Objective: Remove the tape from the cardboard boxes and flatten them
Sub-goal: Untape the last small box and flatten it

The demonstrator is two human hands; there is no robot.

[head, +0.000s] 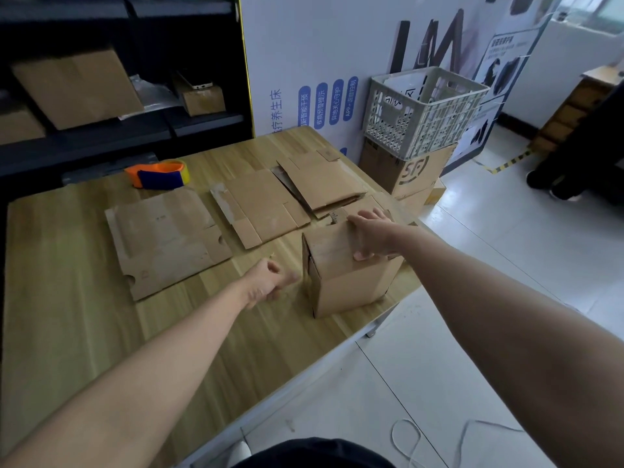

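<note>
Two bare forearms reach forward from the bottom of the view over a wooden surface (101, 332); at their far end stands the cardboard box (351, 285), near the surface's right edge, upright on its base. It looks taller than wide, so its long axis runs up and down; one vertical corner faces the person, and a flap on its left side gapes a little. The right hand (371, 236) lies palm down on the box's top, fingers spread and fairly straight, thumb at the near edge. The left hand (273, 282) is curled into a loose fist just beside the box's left face; whether it pinches anything cannot be told. Beyond the box lie flattened cardboard sheets: one to the left (165, 238), one in the middle (260, 207), one farther back (320, 180). An orange and blue tape dispenser (157, 173) sits near the far edge; past the surface a white crate (425, 109) rests on a brown carton (408, 167).
</note>
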